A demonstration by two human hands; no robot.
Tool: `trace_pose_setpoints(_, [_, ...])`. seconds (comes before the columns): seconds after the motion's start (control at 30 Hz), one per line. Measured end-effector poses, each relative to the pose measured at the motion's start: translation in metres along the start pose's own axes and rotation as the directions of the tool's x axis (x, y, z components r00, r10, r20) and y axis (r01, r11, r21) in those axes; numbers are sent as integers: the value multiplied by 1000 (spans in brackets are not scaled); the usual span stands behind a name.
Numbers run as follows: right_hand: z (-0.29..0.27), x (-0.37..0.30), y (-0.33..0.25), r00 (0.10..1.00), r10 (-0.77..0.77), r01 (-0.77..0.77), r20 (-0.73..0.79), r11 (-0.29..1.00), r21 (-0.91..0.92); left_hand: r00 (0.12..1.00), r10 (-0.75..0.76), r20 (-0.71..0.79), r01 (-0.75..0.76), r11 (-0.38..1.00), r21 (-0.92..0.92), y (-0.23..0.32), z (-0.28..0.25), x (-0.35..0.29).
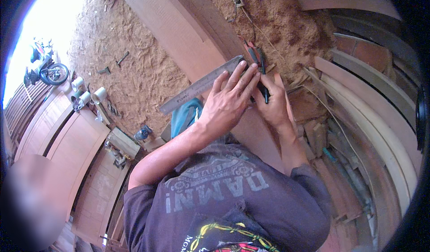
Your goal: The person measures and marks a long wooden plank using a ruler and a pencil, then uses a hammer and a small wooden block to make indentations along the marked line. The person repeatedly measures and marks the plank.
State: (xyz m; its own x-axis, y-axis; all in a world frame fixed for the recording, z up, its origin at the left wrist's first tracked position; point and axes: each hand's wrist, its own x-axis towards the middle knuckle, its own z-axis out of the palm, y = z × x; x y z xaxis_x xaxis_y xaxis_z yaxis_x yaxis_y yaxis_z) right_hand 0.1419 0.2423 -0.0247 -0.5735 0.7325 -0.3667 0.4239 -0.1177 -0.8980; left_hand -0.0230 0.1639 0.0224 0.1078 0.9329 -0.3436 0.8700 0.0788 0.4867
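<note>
Press the steel ruler (197,89) firmly onto the wooden beam (179,32) with the left hand (226,99), laid nearly flat and clasping nothing visible; steady the slim black tool (267,95) gripped in the curled right hand (273,106). Note the ruler's lie: across the beam, slanting lengthwise from lower left to upper right, overhanging leftward.

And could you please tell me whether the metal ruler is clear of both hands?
No, the left hand rests with its fingers over one end of the metal ruler.
</note>
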Motion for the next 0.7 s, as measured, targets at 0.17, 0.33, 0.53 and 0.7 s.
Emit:
trace_pose_setpoints(0.17, [-3,0,-6,1000,1,-1,3,998,-58,1000,-8,10,8,1000,12,0,0,2])
trace_pose_setpoints(0.33, [-3,-2,-8,997,83,-83,2,996,-27,1000,-16,1,16,1000,-24,2,-1,1])
trace_pose_setpoints(0.53, [-1,-1,-6,998,54,-56,-28,995,-82,999,-24,22,25,999,-39,4,-3,3])
trace_pose_setpoints(0.7, [0,-2,-9,998,52,-54,-41,997,-57,999,-22,23,23,999,-31,4,-6,2])
